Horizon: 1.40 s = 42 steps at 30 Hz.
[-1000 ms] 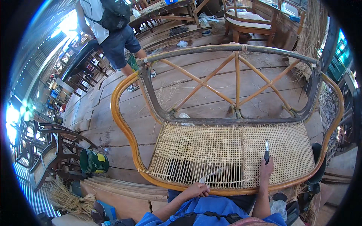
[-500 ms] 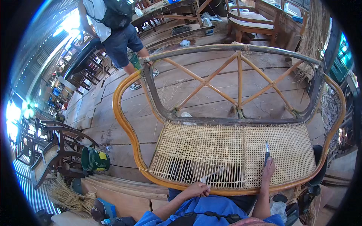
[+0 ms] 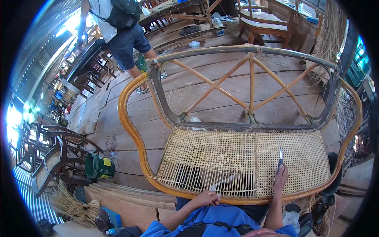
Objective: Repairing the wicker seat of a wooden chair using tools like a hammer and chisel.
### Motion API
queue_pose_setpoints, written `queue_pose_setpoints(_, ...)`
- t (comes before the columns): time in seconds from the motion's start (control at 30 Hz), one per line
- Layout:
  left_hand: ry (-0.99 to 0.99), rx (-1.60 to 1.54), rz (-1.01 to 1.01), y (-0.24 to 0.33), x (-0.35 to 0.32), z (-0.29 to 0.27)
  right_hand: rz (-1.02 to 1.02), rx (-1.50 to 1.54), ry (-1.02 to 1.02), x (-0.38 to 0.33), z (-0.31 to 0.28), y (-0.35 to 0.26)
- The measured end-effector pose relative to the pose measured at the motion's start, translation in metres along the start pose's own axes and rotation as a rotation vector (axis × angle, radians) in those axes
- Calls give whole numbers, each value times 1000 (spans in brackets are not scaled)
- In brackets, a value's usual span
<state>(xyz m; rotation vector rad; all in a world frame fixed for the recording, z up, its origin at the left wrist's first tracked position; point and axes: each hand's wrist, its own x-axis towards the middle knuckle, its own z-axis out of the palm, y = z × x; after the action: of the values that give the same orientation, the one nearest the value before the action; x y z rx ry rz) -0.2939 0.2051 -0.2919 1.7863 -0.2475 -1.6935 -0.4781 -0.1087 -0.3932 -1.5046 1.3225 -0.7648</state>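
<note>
In front of me is a rattan bench [image 3: 137, 139] with a woven cane seat [image 3: 294, 162]. The seat's right half is closely woven. Its front left part has loose parallel strands [image 3: 241, 182] with gaps between them. My left hand [image 3: 208, 198] rests at the front rail with thumb and fingers pinched together; anything thin between them is too small to make out. Close by, a whitish strip [image 3: 214, 187] shows among the strands. Over the right half of the seat, my right hand [image 3: 281, 177] grips a knife [image 3: 280, 161] by its dark handle, blade pointing away from me.
Beyond the bench's open crossed backrest lies a plank floor [image 3: 118, 118]. A person [image 3: 122, 35] with a backpack stands at the far left. To the left are a green bucket [image 3: 99, 166], dark chair frames [image 3: 59, 158] and a fibre bundle [image 3: 73, 205]. A wooden armchair [image 3: 264, 23] stands behind.
My hands and the knife stay almost in place. The person at the far left has shifted slightly, with the arm now held differently.
</note>
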Motion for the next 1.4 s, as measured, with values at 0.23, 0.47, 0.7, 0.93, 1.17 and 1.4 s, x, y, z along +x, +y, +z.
queue_pose_setpoints(0.23, 3, 5, 0, 4, -5, 1, 30, 126, -28, -7, -2, -26)
queue_pose_setpoints(0.47, 6, 10, 13, -1, -2, 1, 109, 395, 0, -5, -10, -29)
queue_pose_setpoints(0.7, 6, -4, -26, 0, 0, 1, 157, 601, 66, 0, -16, -32)
queue_pose_setpoints(0.93, 1, -25, -36, -1, 1, 1, 147, 573, 105, 4, -14, -24)
queue_pose_setpoints(1.17, 17, -15, -33, -4, 2, 1, 118, 460, 26, 7, -15, -8)
queue_pose_setpoints(1.4, 19, 16, -9, -2, 2, 1, 117, 498, 111, 2, -10, -25)
